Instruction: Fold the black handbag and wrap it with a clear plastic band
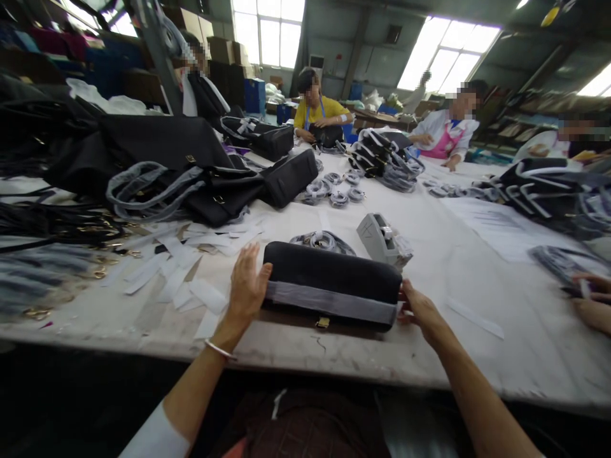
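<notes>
A black bag [334,273] lies near the table's front edge, with a translucent wrapped band across it and a small gold clasp at its lower side. My left hand [248,286] presses against the bag's left end, fingers together and thumb on the corner. At the right end, my right hand [417,305] holds the bag, its fingertips partly behind the end. Just behind the bag sit a coiled wrapped strap [322,240] and a grey tape dispenser [382,238].
Black bags [157,146] and dark straps [52,216] crowd the left side. Paper strips [181,267] lie scattered left of my left hand. More wrapped coils [334,187] and bags stand farther back. Several people are around the table; another person's hand [594,305] is at the right edge.
</notes>
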`<state>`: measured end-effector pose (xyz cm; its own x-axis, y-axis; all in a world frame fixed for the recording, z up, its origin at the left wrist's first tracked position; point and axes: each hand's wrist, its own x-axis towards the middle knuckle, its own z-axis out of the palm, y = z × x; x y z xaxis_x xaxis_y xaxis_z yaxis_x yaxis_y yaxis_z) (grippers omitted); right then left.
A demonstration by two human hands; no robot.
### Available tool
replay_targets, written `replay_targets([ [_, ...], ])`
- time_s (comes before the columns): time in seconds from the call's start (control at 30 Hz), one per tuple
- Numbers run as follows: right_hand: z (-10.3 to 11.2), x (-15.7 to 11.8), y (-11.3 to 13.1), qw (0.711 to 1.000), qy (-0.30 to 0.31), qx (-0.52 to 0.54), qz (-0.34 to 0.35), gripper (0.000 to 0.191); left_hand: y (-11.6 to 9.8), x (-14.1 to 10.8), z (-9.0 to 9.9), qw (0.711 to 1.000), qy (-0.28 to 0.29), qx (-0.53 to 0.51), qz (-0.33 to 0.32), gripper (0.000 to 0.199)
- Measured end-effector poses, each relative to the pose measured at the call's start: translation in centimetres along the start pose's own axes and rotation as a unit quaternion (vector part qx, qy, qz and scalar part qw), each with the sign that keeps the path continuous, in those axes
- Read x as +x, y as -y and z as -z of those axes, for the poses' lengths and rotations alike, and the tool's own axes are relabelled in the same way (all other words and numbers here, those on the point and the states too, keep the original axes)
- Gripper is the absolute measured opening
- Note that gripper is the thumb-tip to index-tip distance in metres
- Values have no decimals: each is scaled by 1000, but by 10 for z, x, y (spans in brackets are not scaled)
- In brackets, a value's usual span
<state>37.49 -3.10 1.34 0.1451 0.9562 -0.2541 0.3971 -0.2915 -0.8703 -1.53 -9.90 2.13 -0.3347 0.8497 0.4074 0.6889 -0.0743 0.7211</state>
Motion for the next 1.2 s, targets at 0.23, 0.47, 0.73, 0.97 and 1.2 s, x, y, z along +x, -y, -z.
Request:
replay_targets([
  [0.23,12,-46,-24,993,65,2,-98,49,29,-41,48,882,224,-303,284,77],
  [0.47,1,-103,-15,983,160,54,-67,59,-1,-91,57,785,157,-438,410,51],
  [0.73,-31,-49,15,991,63,-108,53,51,13,-43,21,864,141,-364,318,48],
  [0.97,-52,-35,52,893,-75,-327,301,61,5,-8,14,985,166,49,14,43],
  [1.2,-101,-43,42,765,9,-432,478,50,8,-17,-12,931,253,227,-134,47],
])
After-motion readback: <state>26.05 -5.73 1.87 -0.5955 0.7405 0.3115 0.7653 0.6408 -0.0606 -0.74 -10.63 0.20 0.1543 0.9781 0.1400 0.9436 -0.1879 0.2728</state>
